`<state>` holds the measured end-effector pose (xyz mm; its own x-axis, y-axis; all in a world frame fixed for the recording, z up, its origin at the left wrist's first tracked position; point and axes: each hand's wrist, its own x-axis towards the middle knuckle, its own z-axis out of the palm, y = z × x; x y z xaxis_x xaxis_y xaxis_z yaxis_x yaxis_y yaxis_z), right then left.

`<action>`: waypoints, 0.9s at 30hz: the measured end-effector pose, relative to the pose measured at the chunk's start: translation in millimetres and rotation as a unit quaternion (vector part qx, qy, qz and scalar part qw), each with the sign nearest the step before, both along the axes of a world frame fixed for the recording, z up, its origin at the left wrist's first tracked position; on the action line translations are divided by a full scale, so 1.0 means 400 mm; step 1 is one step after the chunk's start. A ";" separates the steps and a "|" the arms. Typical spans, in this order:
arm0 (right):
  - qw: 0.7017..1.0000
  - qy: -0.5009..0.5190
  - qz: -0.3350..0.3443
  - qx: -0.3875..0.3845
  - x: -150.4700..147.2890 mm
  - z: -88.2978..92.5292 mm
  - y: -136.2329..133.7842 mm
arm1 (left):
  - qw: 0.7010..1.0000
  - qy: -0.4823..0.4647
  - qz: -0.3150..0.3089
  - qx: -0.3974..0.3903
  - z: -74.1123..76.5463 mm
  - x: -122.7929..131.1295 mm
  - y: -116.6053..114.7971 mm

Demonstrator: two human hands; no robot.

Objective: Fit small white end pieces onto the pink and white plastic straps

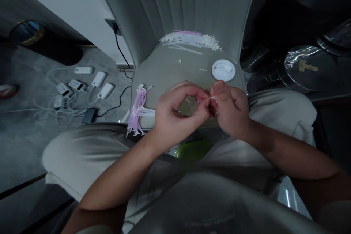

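The person's left hand [178, 115] and right hand [229, 113] are close together above the near part of a grey upholstered chair seat [161, 73], and both hands are closed in a small pinch. Between their fingertips they are gripping a small thin white strip [211, 98], which is held in the air above the seat, a little right of the middle. The right thumb [219, 88] presses on it from above. Just left of the left hand, a bundle of thin pink and white strips [138, 111] lies on the left edge of the seat and hangs over it. At the far side of the seat, against the ribbed grey chair back [164, 3], there is a pile of white and pale pink plastic strips [190, 39]. A round white plastic lid [223, 70] lies on the right of the seat, and a few tiny white pieces [203, 69] lie left of it. A bright green object [193, 150] is on the person's lap. On the grey floor at left, several white power banks [98, 79] lie with white cables [63, 111] around them.
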<state>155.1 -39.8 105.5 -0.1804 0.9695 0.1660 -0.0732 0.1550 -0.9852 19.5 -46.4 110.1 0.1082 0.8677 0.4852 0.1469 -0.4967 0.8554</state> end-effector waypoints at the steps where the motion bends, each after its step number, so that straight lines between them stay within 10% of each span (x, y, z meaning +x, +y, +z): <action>1: 1.000 -0.001 0.000 0.001 0.000 -0.001 0.000 | 1.000 0.000 -0.003 -0.004 0.000 -0.001 0.001; 27: 0.999 -0.035 0.002 -0.015 0.002 -0.005 0.003 | 0.999 0.016 -0.006 -0.028 -0.014 -0.010 0.008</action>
<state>155.9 -38.4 103.6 -0.1940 0.9731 0.1239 -0.0050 0.1253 -0.9921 15.6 -43.0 104.6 0.1332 0.8917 0.4325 0.1693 -0.4505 0.8766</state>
